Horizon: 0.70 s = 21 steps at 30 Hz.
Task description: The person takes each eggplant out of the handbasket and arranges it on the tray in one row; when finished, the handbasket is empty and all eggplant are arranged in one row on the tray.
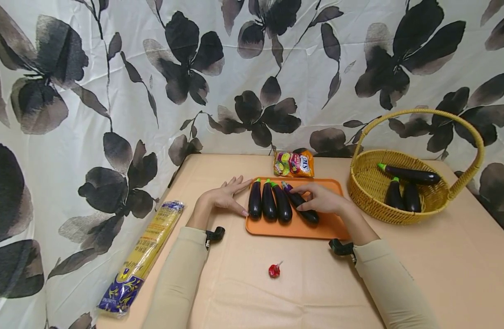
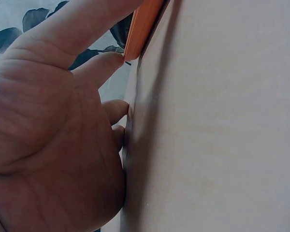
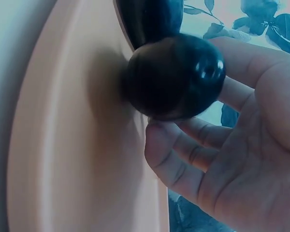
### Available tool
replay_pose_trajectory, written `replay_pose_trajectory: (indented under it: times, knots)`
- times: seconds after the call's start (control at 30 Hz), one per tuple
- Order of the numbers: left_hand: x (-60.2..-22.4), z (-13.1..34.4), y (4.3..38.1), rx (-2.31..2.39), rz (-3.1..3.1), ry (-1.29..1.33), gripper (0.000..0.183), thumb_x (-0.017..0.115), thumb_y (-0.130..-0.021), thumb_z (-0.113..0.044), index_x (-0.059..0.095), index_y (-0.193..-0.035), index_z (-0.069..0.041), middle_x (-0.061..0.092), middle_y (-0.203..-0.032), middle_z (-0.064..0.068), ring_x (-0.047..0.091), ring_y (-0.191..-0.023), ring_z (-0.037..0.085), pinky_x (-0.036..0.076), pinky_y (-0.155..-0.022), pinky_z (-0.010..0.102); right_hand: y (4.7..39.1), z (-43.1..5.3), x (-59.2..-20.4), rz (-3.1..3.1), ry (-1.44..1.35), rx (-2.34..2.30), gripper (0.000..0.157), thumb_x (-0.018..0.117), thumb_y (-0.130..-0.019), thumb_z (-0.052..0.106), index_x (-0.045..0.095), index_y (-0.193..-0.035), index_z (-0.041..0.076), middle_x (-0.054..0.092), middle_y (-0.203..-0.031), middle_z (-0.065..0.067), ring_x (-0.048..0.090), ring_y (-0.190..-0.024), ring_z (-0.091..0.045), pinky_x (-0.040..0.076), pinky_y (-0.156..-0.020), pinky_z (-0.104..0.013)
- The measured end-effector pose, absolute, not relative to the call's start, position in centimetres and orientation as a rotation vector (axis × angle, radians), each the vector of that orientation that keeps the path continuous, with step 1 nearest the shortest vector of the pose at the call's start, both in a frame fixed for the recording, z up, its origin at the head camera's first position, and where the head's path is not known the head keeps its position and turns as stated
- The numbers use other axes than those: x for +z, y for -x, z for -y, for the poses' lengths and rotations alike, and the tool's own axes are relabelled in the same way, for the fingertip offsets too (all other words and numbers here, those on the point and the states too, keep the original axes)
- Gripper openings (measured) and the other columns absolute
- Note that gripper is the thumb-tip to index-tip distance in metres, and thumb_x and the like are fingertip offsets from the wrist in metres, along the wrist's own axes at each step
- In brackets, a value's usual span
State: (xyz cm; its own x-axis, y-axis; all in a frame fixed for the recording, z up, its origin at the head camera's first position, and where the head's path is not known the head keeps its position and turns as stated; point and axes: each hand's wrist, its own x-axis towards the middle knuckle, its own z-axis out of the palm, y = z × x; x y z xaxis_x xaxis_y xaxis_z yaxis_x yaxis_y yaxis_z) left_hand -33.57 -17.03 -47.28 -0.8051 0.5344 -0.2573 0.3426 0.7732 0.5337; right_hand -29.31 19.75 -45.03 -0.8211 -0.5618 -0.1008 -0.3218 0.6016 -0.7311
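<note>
Three dark eggplants [image 1: 269,201] lie side by side at the left of an orange tray [image 1: 272,230], stems toward the back. A fourth eggplant [image 1: 304,211] rests slanted beside them, and my right hand [image 1: 324,199] holds it from its right side, thumb and fingers around it. The right wrist view shows the round end of this eggplant [image 3: 176,79] between the thumb and the curled fingers [image 3: 159,145]. My left hand [image 1: 225,197] spreads its fingers at the tray's left edge, thumb and index fingertips right at the rim. In the left wrist view its palm [image 2: 53,125] holds nothing.
A yellow wicker basket [image 1: 361,201] with a tall handle stands at the right, with three eggplants [image 1: 412,175] inside. Behind the tray lies an orange candy bag [image 1: 294,163]. A red-wrapped lollipop [image 1: 274,270] lies in front. A spaghetti pack [image 1: 142,256] lies along the left edge.
</note>
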Motion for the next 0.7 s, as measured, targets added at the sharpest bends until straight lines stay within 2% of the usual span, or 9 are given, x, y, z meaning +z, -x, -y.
replay_pose_trajectory:
  times: [0.07, 0.27, 0.5, 0.7]
  knots:
    - [-47.25, 17.01, 33.52, 0.666, -2.57, -0.663, 0.123, 0.091, -0.07, -0.059, 0.017, -0.167, -0.04, -0.007, -0.177, 0.008, -0.014, -0.163, 0.029, -0.009, -0.131, 0.054, 29.33, -19.74, -45.09, -2.505, 0.716, -1.06, 0.056, 0.079, -0.092, 0.016, 0.061, -0.145, 0.007, 0.064, -0.134, -0.018, 0.052, -0.072, -0.019, 0.043, -0.065, -0.03]
    - [-47.17, 16.98, 33.37, 0.683, -2.572, -0.669, 0.122, 0.092, -0.07, -0.056, 0.019, -0.167, -0.039, -0.006, -0.177, 0.009, -0.014, -0.163, 0.03, -0.009, -0.131, 0.055, 29.27, -19.67, -45.12, -2.481, 0.706, -1.074, 0.05, 0.072, -0.098, 0.016, 0.061, -0.146, 0.008, 0.064, -0.135, -0.015, 0.054, -0.082, -0.02, 0.045, -0.07, -0.031]
    - [-47.31, 17.04, 33.43, 0.68, -2.574, -0.692, 0.123, 0.092, -0.071, -0.056, 0.019, -0.167, -0.037, -0.006, -0.176, 0.011, -0.014, -0.163, 0.031, -0.009, -0.131, 0.056, 29.25, -19.63, -45.33, -2.424, 0.63, -1.136, 0.049, 0.069, -0.099, 0.012, 0.059, -0.147, 0.008, 0.061, -0.136, -0.018, 0.06, -0.072, -0.021, 0.055, -0.066, -0.034]
    - [-47.16, 17.0, 33.35, 0.679, -2.572, -0.699, 0.123, 0.092, -0.071, -0.056, 0.018, -0.167, -0.037, -0.006, -0.176, 0.011, -0.014, -0.163, 0.031, -0.009, -0.131, 0.055, 29.16, -19.64, -45.4, -2.416, 0.608, -1.158, 0.054, 0.074, -0.097, 0.018, 0.058, -0.148, 0.008, 0.057, -0.139, -0.02, 0.061, -0.077, -0.022, 0.058, -0.068, -0.036]
